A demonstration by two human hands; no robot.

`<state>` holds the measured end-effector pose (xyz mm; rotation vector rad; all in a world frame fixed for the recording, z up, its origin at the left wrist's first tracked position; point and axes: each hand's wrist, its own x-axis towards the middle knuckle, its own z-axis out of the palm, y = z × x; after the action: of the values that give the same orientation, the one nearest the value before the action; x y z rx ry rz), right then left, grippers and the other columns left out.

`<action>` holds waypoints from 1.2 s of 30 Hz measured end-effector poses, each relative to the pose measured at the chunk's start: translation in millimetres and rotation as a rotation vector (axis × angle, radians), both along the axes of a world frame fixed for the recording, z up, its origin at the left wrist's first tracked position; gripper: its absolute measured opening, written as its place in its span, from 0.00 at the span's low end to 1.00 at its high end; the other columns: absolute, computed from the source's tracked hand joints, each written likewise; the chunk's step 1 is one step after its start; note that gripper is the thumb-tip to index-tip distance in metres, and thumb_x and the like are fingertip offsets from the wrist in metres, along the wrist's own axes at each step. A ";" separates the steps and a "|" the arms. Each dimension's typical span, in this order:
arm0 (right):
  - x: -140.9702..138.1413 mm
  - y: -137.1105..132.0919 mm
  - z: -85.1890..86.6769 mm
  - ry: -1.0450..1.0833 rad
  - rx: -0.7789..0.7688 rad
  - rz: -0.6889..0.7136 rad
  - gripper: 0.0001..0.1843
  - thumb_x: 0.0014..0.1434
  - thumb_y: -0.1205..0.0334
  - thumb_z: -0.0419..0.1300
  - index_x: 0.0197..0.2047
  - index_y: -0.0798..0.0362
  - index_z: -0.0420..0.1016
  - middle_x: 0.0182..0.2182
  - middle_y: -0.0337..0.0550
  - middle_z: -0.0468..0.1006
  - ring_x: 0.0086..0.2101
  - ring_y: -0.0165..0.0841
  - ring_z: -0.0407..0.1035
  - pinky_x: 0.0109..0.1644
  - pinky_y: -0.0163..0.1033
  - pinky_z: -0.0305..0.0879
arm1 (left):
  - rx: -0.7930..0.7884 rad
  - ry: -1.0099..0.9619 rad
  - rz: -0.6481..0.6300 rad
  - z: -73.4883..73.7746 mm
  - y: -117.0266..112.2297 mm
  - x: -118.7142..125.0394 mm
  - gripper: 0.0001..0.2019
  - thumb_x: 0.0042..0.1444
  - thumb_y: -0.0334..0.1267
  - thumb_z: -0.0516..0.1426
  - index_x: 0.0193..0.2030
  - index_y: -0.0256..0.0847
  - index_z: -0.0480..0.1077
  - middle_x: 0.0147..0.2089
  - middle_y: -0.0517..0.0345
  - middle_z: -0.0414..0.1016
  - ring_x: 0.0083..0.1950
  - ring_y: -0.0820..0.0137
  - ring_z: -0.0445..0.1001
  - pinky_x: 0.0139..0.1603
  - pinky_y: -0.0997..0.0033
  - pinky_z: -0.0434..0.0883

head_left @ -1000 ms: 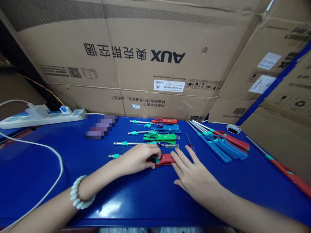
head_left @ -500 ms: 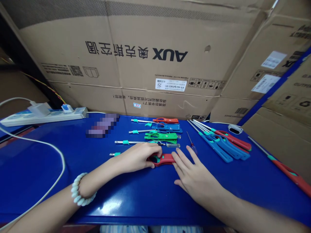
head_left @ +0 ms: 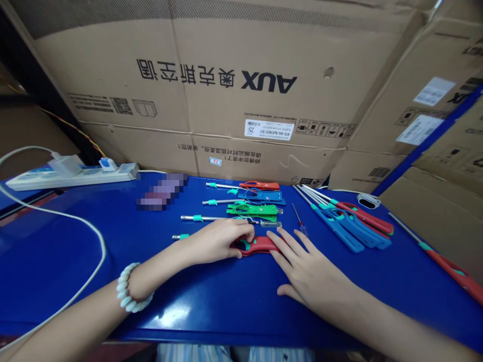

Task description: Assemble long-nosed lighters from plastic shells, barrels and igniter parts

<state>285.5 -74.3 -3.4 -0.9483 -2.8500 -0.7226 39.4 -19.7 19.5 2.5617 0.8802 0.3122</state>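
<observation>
Table top (head_left: pixel 226 306) is blue, smooth and seriously glossy, with light glare bouncing off it. The red lighter (head_left: pixel 260 245) looks like satin moulded plastic with a teal plastic trigger, and its thin tube (head_left: pixel 175 237) is shiny bare metal. Same goes for the green lighter (head_left: pixel 252 208) and the blue lighters (head_left: pixel 347 227): coloured plastic grips, silvery metal tubes. The small screwdriver (head_left: pixel 300 221) has a metal shaft and a see-through red plastic handle. The bracelet (head_left: pixel 130 296) is smooth polished pale-green beads, stone or glass, can't tell. The power strip (head_left: pixel 71 173) is white plastic, its cable (head_left: pixel 104 250) smooth. The boxes (head_left: pixel 211 50) are matt brown cardboard with white paper labels (head_left: pixel 268 129).
</observation>
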 end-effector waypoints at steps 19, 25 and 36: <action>8.6 -0.9 21.2 -0.022 -0.262 -0.015 0.38 0.57 0.38 0.56 0.60 0.59 0.67 0.63 0.65 0.58 0.61 0.56 0.54 0.57 0.58 0.60 | -0.032 0.001 0.006 -0.8 1.8 -0.4 0.14 0.48 0.30 0.64 0.40 0.41 0.66 0.41 0.61 0.73 0.37 0.70 0.70 0.34 0.74 0.60; 14.0 1.1 31.4 0.015 -0.385 -0.035 0.38 0.56 0.43 0.60 0.64 0.53 0.61 0.64 0.62 0.56 0.62 0.54 0.52 0.57 0.58 0.60 | -0.021 -0.002 0.003 -0.6 1.0 -0.4 0.12 0.50 0.30 0.63 0.40 0.41 0.66 0.41 0.60 0.73 0.38 0.69 0.70 0.34 0.73 0.61; 22.2 8.4 41.6 -0.004 -0.509 -0.102 0.30 0.59 0.51 0.60 0.64 0.42 0.61 0.64 0.55 0.56 0.62 0.54 0.53 0.58 0.62 0.58 | -0.018 -0.002 0.002 -1.7 1.4 -0.7 0.12 0.49 0.30 0.64 0.39 0.41 0.66 0.41 0.61 0.73 0.38 0.69 0.70 0.35 0.74 0.61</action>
<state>307.7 -66.0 38.2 -1.1449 -3.0664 0.0141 38.7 -18.3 17.7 2.5439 0.8812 0.3069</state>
